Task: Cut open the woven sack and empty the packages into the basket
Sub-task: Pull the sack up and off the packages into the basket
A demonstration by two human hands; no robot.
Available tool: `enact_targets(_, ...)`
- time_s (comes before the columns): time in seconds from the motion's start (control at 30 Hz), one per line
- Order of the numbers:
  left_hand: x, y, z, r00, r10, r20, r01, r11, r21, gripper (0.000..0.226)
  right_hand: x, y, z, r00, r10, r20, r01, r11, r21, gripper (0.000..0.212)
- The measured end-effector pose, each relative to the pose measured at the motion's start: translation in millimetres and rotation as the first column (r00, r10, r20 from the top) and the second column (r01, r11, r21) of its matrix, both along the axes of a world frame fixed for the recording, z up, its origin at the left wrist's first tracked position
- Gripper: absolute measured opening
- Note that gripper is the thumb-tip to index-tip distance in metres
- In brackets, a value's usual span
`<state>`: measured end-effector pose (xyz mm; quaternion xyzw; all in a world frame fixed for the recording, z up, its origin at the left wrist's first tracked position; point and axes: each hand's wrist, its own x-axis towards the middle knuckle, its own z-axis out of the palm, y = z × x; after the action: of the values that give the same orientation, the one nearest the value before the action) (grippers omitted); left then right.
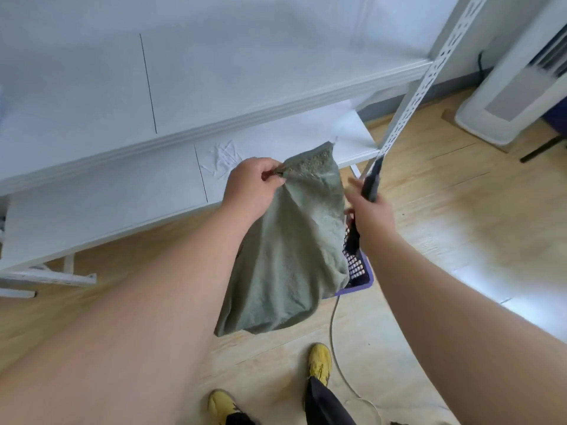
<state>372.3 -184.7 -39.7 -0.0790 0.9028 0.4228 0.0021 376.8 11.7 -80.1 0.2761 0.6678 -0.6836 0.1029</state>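
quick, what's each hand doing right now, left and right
Left hand: pinching the top corner of the green woven sack, holding it up over the purple basket.
Right hand: gripping a dark-handled cutter.

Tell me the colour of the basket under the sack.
Purple, seen in the head view: basket below the sack.

The left hand (251,182) pinches the top corner of the green woven sack (288,250), which hangs over the purple basket (359,279). At three o'clock of the sack, the right hand (369,213) grips a dark tool (372,182).
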Motion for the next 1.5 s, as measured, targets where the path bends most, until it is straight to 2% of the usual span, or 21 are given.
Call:
enact_targets(0.07, -7, 14, 8, 1.0, 0.008, 0.012, -0.008, 1.0, -0.008, 0.019, -16, 6, 42, 0.956, 0.162, -0.243, -0.187, 0.979, -0.083, 0.03)
enact_targets(0.1, -10, 21, 11, 1.0, 0.014, 0.015, -0.014, 1.0, -0.002, 0.019, -23, 7, 56, 0.918, 0.267, -0.292, -0.29, 0.956, -0.039, 0.034)
enact_targets(0.17, -14, 35, 17, 1.0, 0.006, 0.013, -0.006, 1.0, -0.006, 0.021, -32, 4, 74, 0.865, 0.418, -0.278, -0.395, 0.909, 0.136, 0.034)
enact_targets(0.27, -14, 47, 19, 1.0, -0.017, 0.027, 0.016, 0.999, 0.039, 0.02, -37, -5, 78, 0.908, 0.355, -0.222, -0.305, 0.924, 0.232, 0.007)
enact_targets(0.43, -10, 40, 5, 0.984, -0.133, 0.12, 0.12, 0.986, 0.114, 0.018, -40, -10, 76, 0.914, 0.359, -0.188, -0.289, 0.903, 0.317, 0.017)
enact_targets(0.57, -10, 26, -9, 0.937, -0.251, 0.244, 0.214, 0.963, 0.166, 0.043, -44, -11, 83, 0.926, 0.315, -0.207, -0.25, 0.925, 0.286, 0.019)
enact_targets(0.67, 0, 6, -26, 0.838, -0.351, 0.418, 0.288, 0.935, 0.208, 0.061, -48, -8, 87, 0.942, 0.28, -0.185, -0.224, 0.935, 0.277, 0.022)
enact_targets(0.73, 4, -1, -38, 0.793, -0.367, 0.487, 0.358, 0.927, 0.116, 0.055, -49, -9, 89, 0.942, 0.299, -0.154, -0.245, 0.924, 0.294, 0.021)
enact_targets(0.77, 4, -2, -44, 0.814, -0.335, 0.474, 0.368, 0.93, 0.026, 0.042, -50, -11, 89, 0.94, 0.31, -0.144, -0.257, 0.92, 0.296, 0.019)
enact_targets(0.83, 1, -3, -51, 0.897, -0.194, 0.397, 0.278, 0.946, -0.166, 0.01, -51, -16, 87, 0.936, 0.318, -0.149, -0.263, 0.915, 0.305, 0.017)
enact_targets(0.9, -3, -6, -52, 0.951, -0.038, 0.308, 0.111, 0.969, -0.222, 0.009, -54, -19, 84, 0.918, 0.359, -0.168, -0.275, 0.882, 0.382, 0.013)
enact_targets(0.97, -9, -10, -47, 0.97, 0.069, 0.235, -0.033, 0.988, -0.154, 0.012, -55, -21, 83, 0.869, 0.478, -0.127, -0.364, 0.792, 0.49, 0.015)
enact_targets(1.03, -19, -10, -33, 0.981, 0.09, 0.17, -0.086, 0.996, -0.03, 0.012, -54, -27, 81, 0.81, 0.587, -0.019, -0.489, 0.692, 0.531, 0.033)
enact_targets(1.1, -27, -2, -17, 0.993, 0.015, 0.12, -0.025, 0.996, 0.081, 0.011, -50, -37, 71, 0.77, 0.633, 0.079, -0.571, 0.631, 0.525, 0.039)
enact_targets(1.17, -31, 7, -3, 0.994, -0.059, 0.09, 0.042, 0.983, 0.18, 0.016, -46, -44, 55, 0.767, 0.619, 0.17, -0.599, 0.594, 0.537, 0.035)
enact_targets(1.2, -32, 9, 2, 0.991, -0.092, 0.094, 0.065, 0.964, 0.257, 0.02, -44, -45, 49, 0.797, 0.577, 0.179, -0.569, 0.616, 0.545, 0.032)
enact_targets(1.27, -30, 5, 5, 0.98, -0.155, 0.122, 0.091, 0.906, 0.414, 0.027, -43, -40, 42, 0.894, 0.433, 0.111, -0.421, 0.732, 0.536, 0.028)
enact_targets(1.3, -29, -2, 2, 0.977, -0.171, 0.131, 0.098, 0.894, 0.438, 0.027, -43, -36, 40, 0.929, 0.364, 0.067, -0.344, 0.78, 0.523, 0.027)
enact_targets(1.33, -29, -12, -5, 0.974, -0.175, 0.145, 0.104, 0.91, 0.401, 0.027, -43, -32, 40, 0.948, 0.314, 0.041, -0.289, 0.805, 0.518, 0.027)
enact_targets(1.4, -26, -35, -27, 0.944, -0.201, 0.261, 0.155, 0.971, 0.183, 0.039, -43, -25, 39, 0.963, 0.268, 0.017, -0.24, 0.831, 0.502, 0.027)
enact_targets(1.5, -12, -51, -60, 0.832, -0.223, 0.508, 0.345, 0.925, -0.159, 0.076, -43, -17, 36, 0.963, 0.269, -0.02, -0.235, 0.874, 0.426, 0.03)
